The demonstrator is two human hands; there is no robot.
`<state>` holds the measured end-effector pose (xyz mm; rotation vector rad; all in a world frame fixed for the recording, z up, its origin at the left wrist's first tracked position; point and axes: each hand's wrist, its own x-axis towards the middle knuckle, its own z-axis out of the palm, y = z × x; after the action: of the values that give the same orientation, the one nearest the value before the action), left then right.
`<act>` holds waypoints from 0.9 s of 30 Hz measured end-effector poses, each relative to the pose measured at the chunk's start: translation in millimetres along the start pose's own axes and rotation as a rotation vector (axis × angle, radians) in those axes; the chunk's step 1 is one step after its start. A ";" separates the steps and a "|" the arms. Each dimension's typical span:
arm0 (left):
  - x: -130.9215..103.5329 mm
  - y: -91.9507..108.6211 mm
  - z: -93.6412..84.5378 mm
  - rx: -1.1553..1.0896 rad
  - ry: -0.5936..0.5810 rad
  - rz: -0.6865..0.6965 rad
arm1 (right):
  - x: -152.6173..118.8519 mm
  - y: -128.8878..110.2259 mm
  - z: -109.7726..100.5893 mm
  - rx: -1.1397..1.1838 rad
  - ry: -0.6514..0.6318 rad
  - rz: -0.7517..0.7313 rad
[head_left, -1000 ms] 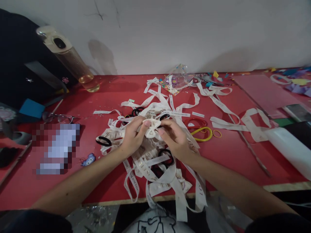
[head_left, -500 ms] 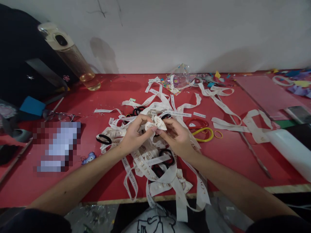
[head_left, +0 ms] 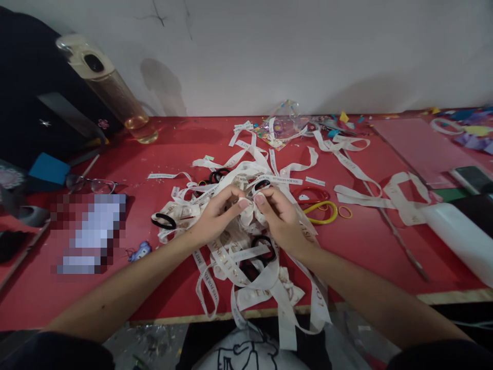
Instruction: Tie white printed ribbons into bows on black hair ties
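My left hand [head_left: 223, 210] and my right hand [head_left: 281, 213] meet over a heap of printed white ribbon [head_left: 246, 246]. Each one pinches a side of a small folded piece of white ribbon [head_left: 249, 211], thumbs on top and fingertips curled beneath. Part of that piece is hidden behind the fingers. Black hair ties [head_left: 164, 221] lie in and around the heap, one of them just beyond my fingertips. To the right of my right hand are a yellow ring [head_left: 325, 216] and a red ring [head_left: 314, 194], which look like scissor handles.
On the red table [head_left: 162, 288], a bottle [head_left: 115, 97] and a blurred rectangular object [head_left: 96, 226] stand and lie at left, near glasses [head_left: 102, 186]. A thin stick [head_left: 404, 249] and a white roll-like object [head_left: 458, 241] lie at right. A clear plastic bag [head_left: 283, 123] rests by the wall.
Both hands have turned the small ribbon piece, so its pointed end on the right no longer shows. My right thumb has risen, and more ribbon hangs below the fingers.
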<state>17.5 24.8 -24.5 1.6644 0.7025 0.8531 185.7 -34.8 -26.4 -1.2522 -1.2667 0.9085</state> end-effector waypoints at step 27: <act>3.5 -4.3 6.0 -0.102 0.189 0.067 | 3.1 4.3 1.5 0.134 0.053 0.020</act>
<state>24.3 25.4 -28.9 1.5367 0.7227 1.0876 185.3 -30.8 -30.3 -1.1777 -1.1349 0.9530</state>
